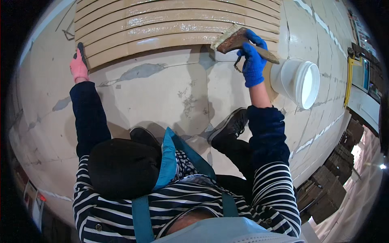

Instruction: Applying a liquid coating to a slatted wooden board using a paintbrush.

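Note:
Several tan cardboard strips (170, 35) lie in overlapping rows ahead of me, with glossy wet streaks on their faces. My left hand (79, 67), in a pink glove with dark fingers, rests against their near left corner, its fingers stretched along the edge. In a blue glove, my right hand (253, 60) is closed round the wooden handle of a wide brush (233, 41). The brush's pale bristles point left, over the near right part of the strips. A small dark loop hangs by the handle. Right of this hand stands a white bucket (285, 79) with white contents.
The pale floor (162, 97) has grey worn patches and cracks. My dark shoes (229, 127) stand on it, close to the strips. Stacks of brown cardboard (324, 190) lie at the far right, and a yellow-framed object (351, 81) stands beyond the bucket.

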### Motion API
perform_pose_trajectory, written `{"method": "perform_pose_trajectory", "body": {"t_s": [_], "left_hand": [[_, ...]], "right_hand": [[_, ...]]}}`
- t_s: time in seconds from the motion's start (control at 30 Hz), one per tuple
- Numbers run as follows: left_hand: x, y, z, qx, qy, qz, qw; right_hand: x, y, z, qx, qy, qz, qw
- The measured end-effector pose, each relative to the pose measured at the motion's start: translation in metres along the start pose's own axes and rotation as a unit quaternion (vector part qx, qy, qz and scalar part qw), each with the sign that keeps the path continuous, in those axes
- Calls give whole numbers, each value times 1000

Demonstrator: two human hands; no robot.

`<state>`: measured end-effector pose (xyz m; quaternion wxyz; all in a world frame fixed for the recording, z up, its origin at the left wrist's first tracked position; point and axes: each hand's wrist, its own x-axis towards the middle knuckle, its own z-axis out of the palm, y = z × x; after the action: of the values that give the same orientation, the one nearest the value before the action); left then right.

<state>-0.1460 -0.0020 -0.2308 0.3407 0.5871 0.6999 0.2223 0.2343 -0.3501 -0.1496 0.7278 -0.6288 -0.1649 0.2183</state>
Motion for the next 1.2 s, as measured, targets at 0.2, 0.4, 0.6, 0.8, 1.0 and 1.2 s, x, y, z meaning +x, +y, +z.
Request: {"method": "perform_pose_trajectory", "body": {"t_s": [0.2,0.4,0.6,0.8,1.0,1.2], "left_hand": [[20,-33,2,281,25,210,936],[30,-50,5,351,24,217,911],[21,-29,7,62,31,17,997],[10,-18,5,77,35,24,996],[9,-18,3,106,39,39,993],[5,-14,2,104,22,21,994]], "right_hand": [[-11,-13,21,2,141,162,977],[-44,-2,111,-199,-281,-136,929],[-77,25,177,-356,-220,-302,857],[-93,22,186,-402,-300,-240,831],[-85,31,202,-426,-320,-297,792],[-84,9,204,-444,-365,-242,781]]}}
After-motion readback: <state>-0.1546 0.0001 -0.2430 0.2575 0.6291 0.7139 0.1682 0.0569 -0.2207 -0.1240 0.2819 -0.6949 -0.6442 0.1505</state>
